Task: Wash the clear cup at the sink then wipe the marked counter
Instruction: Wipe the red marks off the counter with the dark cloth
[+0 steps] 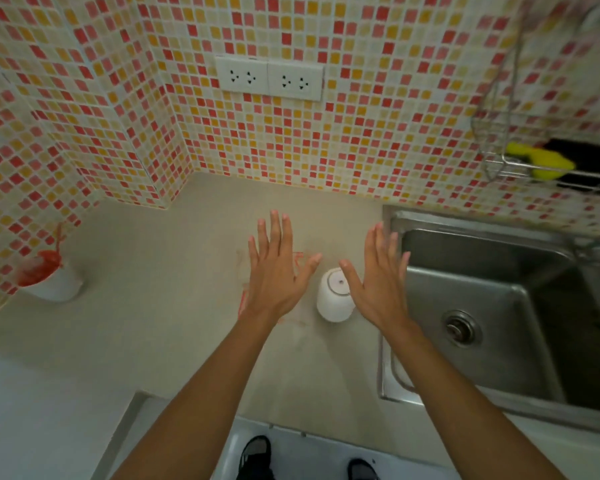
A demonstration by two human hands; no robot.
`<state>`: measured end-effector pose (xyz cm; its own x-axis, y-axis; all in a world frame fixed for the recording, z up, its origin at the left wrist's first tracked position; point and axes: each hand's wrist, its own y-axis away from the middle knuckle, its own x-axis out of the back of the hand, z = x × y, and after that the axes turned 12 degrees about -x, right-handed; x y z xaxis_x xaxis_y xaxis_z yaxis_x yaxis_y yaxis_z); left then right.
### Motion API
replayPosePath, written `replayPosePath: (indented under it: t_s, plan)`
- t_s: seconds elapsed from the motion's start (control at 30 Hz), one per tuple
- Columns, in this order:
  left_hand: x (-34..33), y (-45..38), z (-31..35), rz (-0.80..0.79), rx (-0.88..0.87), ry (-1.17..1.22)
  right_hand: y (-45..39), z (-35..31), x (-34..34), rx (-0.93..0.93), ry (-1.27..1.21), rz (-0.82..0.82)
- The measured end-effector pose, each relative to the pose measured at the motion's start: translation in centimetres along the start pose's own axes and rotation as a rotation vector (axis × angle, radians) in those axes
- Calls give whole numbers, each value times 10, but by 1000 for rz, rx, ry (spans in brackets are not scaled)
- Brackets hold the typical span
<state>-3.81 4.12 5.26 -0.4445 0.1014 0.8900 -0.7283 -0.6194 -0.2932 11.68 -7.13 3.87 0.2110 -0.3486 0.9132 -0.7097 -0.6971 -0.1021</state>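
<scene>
**Both hands spread above the counter, cup between them**

The mosaic wall point(378, 116) of red, orange and cream tiles fills the upper half of the view and folds into a corner at the left, with a double white socket plate point(269, 79) set in it above the work area. Below it the beige counter point(160, 306) runs from the left corner to the steel sink point(492, 306), whose raised rim bounds the counter on the right; the counter's front edge is at the bottom, where two dark shoes show on the floor. Bare counter surface lies to the left of the hands and toward the front edge.

The left hand point(274, 268) and the right hand point(378, 282) are held out palms down, fingers straight and fanned, holding nothing. Whether they touch the counter cannot be told. The cup point(333, 299) stands upside down on the counter between the two hands, partly under the right thumb, just beside the sink rim; it looks whitish and cloudy. Faint red marks point(245, 299) on the counter show around and under the left hand.

Well to the left, near the wall, a white cup point(54, 282) holds something red. At upper right a wire rack point(499, 164) on the wall carries a yellow sponge point(541, 162).
</scene>
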Motion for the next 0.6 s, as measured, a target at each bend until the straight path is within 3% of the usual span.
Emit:
replayPosePath:
  t_s: [0.17, 0.3, 0.47, 0.6]
  plan:
    - [-15, -30, 31, -32, -108, -20, -18, 43, 24, -112, -41, 99]
    - [-31, -65, 73, -8, -232, 12, -33, 81, 65, -179, -93, 281]
    - [-45, -117, 155, 71, -401, 65, -60, 134, 135, -160, -105, 562]
    - [-56, -156, 213, 121, -534, 60, -112, 176, 185, -143, -167, 680]
